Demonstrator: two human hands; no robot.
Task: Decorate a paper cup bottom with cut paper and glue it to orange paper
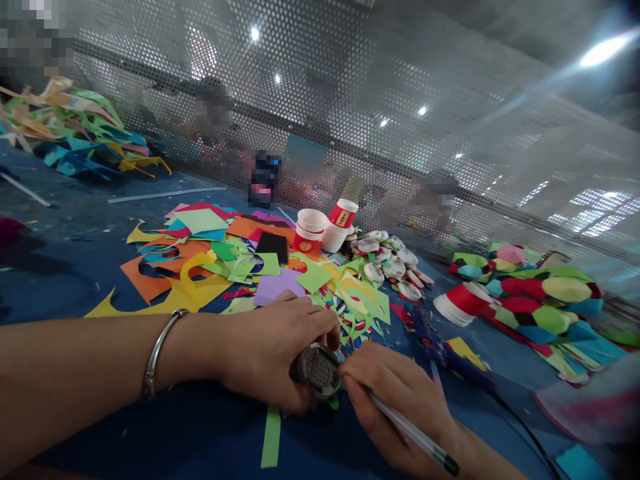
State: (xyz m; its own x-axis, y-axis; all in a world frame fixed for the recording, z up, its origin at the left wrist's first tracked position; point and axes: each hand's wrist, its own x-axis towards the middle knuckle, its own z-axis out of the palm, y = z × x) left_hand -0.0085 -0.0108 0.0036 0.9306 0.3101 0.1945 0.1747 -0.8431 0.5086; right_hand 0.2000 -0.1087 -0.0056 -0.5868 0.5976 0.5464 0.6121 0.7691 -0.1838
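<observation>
1. Main item from my remote seat: dark, round, cylinder-like object with a gridded end face (320,371), front center, just above the dark blue tabletop (165,433); can't tell if it touches it.
2. I see the left hand (273,350) grasping it, fingers curled over the top, thumb underneath. Shiny silver bangle (159,353) on that wrist.
3. Right hand (400,400) pinches a slim clear-barrelled pen with a dark end cap (415,433), cap toward me. Its front end is at the cylinder's right edge, partly hidden by fingers; I can't tell if it touches.
4. Pale green paper strip (271,438) lies below the left hand.
5. Beyond the hands: heap of multicolored cut paper scraps (280,287).
6. Behind the heap, I get red-and-white paper cups (309,240), some stacked; right of them, a pile of small white-rimmed discs (395,268).
7. Right side: blue glue-gun-like tool with black cable (460,363), tipped red-and-white cup (463,303), many-colored faceted paper shapes (545,290).
8. Backdrop: gray perforated panel (325,87).
</observation>
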